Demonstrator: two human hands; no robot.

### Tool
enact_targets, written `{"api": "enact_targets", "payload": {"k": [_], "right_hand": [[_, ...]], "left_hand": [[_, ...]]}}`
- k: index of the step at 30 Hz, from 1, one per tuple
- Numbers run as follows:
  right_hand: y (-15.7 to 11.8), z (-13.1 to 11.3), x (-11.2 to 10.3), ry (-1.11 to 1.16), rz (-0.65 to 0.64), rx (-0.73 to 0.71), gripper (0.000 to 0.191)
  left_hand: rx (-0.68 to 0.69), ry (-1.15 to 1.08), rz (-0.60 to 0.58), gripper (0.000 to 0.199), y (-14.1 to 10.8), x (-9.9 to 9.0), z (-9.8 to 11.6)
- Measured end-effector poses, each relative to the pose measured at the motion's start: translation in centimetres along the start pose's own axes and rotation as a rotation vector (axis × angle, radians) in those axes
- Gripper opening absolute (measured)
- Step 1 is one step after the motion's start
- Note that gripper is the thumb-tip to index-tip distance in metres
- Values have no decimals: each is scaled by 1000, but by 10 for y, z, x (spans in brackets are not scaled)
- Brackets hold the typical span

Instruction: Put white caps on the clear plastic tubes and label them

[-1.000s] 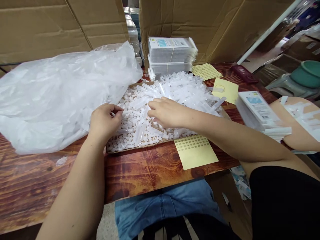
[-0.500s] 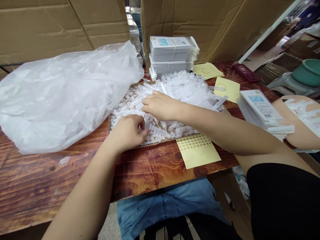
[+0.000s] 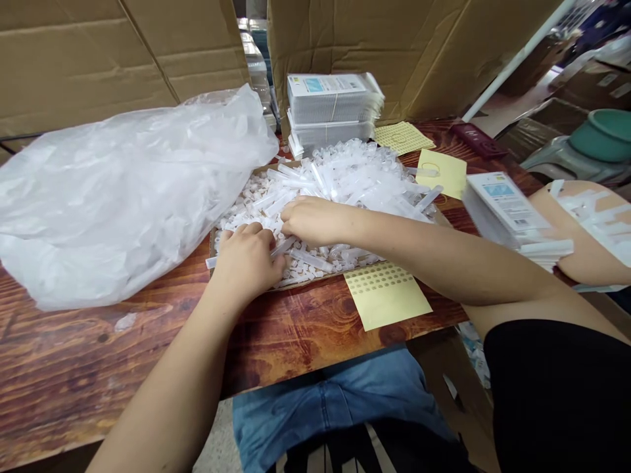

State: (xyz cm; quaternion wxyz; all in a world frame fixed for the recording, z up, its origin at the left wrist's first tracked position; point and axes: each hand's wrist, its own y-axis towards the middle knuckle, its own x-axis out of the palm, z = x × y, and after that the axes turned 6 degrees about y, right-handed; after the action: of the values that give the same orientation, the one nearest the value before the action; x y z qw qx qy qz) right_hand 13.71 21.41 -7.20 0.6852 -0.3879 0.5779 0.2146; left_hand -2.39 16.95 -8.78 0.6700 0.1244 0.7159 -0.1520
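A shallow cardboard tray (image 3: 296, 287) holds a heap of translucent plastic tubes (image 3: 365, 174) and many small white plastic caps (image 3: 251, 200). At the tray's near left corner my left hand (image 3: 249, 259) is closed around a clear plastic tube (image 3: 211, 262); one end sticks out to the left past the hand, the other points toward my right hand. My right hand (image 3: 315, 220) reaches over the middle of the tray, its fingers bent together close to that tube's right end. What its fingertips hold, if anything, is hidden.
A large white plastic bag (image 3: 123, 197) lies on the left. Behind the tray stand banded stacks of printed packs (image 3: 330, 98). Yellow sticker sheets (image 3: 389, 299) lie at the front and back right. More packs (image 3: 507, 207) and a round tan stool seat (image 3: 582, 263) are on the right.
My left hand has turned and closed over a tube that now shows at its left side. My right hand has come slightly nearer, its fingers lower among the pieces. The view has shifted a little.
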Motion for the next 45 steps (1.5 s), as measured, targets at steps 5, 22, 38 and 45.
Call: {"api": "enact_targets", "payload": {"k": [5, 22, 38, 45], "right_hand": [[-4, 9, 19, 84, 222, 51, 25], [-22, 16, 32, 1424, 1100, -139, 22], [-35, 1, 8, 1620, 900, -172, 38], [-33, -20, 6, 1705, 965, 12, 39]], "left_hand": [[-22, -275, 27, 18, 4, -5, -21], [163, -1045, 284, 27, 4, 19, -24], [117, -518, 574, 16, -21, -18, -4], [98, -503, 617, 25, -13, -11, -5]]}}
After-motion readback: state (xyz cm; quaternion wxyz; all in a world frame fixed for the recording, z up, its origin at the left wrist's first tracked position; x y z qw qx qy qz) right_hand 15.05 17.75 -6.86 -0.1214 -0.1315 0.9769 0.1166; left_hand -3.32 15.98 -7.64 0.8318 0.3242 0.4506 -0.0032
